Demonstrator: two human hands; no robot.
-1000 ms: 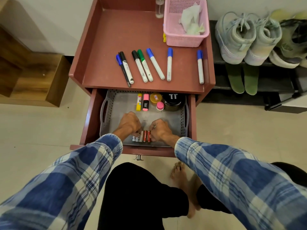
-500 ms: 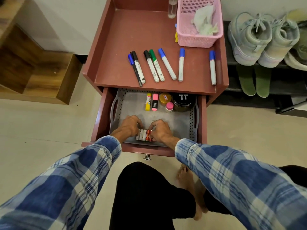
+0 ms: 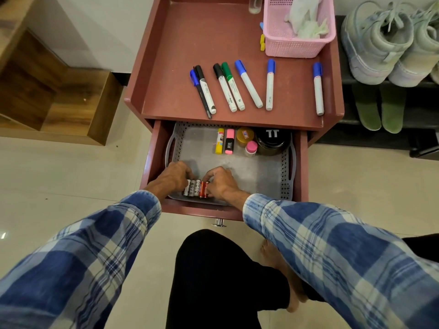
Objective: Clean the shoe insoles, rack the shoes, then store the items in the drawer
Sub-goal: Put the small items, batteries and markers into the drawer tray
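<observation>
Red and white batteries (image 3: 196,189) (packed side by side in one row) lie at the near edge of the grey tray (image 3: 261,176) inside the open drawer (image 3: 303,167). The left hand (image 3: 174,178) and right hand (image 3: 221,184) grip the row's two ends with curled fingers.

Setting: a home, seen at floor level. Evidence: a glossy cream tile floor (image 3: 59,176) meets a plain white wall (image 3: 99,27); a low dark shoe rack (image 3: 415,138) carries pale laced sneakers (image 3: 377,41) with a pair of green insoles (image 3: 367,108) propped below them; a small reddish-brown bedside-type cabinet (image 3: 209,39) has its drawer (image 3: 156,148) pulled open; a wood-grain open shelf unit (image 3: 71,108) stands at left. A bare foot (image 3: 273,255) rests on the tiles, and household oddments, whiteboard markers (image 3: 249,86) and a pink plastic basket (image 3: 292,46), sit on the cabinet top.
</observation>
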